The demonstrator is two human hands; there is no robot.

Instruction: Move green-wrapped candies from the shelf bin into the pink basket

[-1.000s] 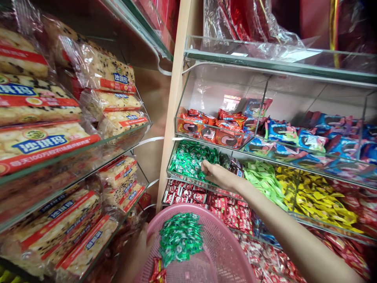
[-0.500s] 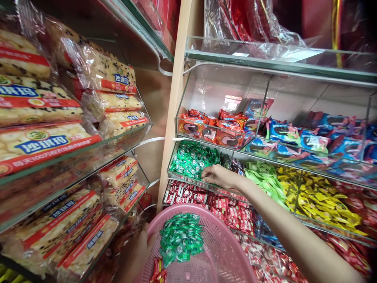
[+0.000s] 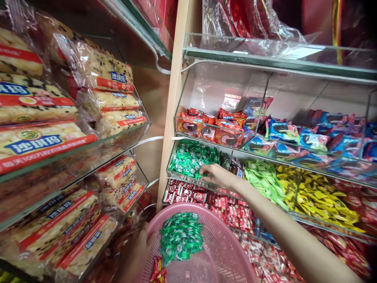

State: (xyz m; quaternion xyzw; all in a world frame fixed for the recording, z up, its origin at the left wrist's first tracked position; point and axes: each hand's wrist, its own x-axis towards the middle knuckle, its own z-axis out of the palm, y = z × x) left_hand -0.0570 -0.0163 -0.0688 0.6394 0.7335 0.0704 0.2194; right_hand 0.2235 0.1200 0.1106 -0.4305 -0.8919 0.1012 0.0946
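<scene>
My right hand (image 3: 215,175) reaches over the front edge of a clear bin, its fingers curled down against the green-wrapped candies (image 3: 191,157) inside. What its fingertips hold, if anything, is hidden. Below it, a pink plastic basket (image 3: 238,251) with perforated walls carries a heap of green-wrapped candies (image 3: 181,237) and a few small red packets (image 3: 158,270). At the basket's left rim, my left hand (image 3: 141,245) grips the side; it is dim and blurred, with its fingers partly out of sight.
Wrapped cereal bars (image 3: 38,145) fill the glass shelves on the left. A wooden post (image 3: 171,102) divides them from the right-hand bins of orange packets (image 3: 206,125), blue packets (image 3: 282,131), light green packets (image 3: 262,179) and yellow packets (image 3: 318,196). Red packets (image 3: 232,212) lie lower.
My right hand has shifted very slightly left and stays at the green candies. The view has moved a little; the basket and its contents look the same.
</scene>
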